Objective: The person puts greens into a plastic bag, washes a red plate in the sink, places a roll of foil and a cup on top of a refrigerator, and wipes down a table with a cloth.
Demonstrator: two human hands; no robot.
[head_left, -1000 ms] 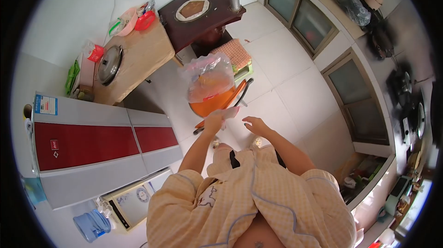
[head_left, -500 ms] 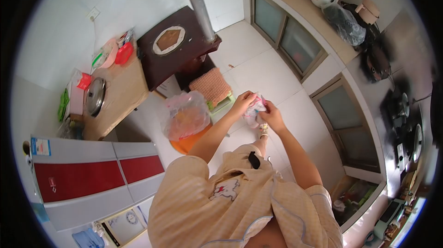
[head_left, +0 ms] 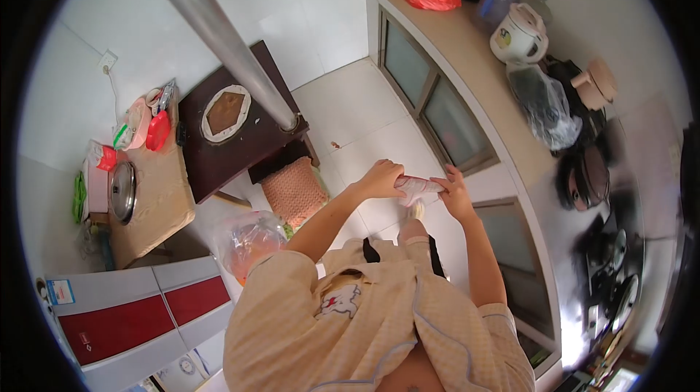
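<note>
Stretched between my two hands is a crumpled white-and-pink thing (head_left: 418, 187) that looks like a thin plastic bag. My left hand (head_left: 380, 179) is closed round its left end. At the other end, the thumb and fingers of my right hand (head_left: 456, 193) pinch it, with one finger sticking up. Both hands are held out in front of my body above the tiled floor (head_left: 357, 111). Below the bag, one shoe (head_left: 415, 211) shows.
A dark stove table (head_left: 219, 140) with a metal pipe (head_left: 226, 35) stands ahead to the left, a cushioned stool (head_left: 295, 191) beside it. A clear plastic bag (head_left: 248, 242) is near the fridge (head_left: 117, 319). Along the right runs a counter (head_left: 467, 56) holding a rice cooker (head_left: 518, 33).
The bag was bunched up between my hands; now it is drawn out lengthwise, the hands farther apart. My view has moved forward and toward the counter.
</note>
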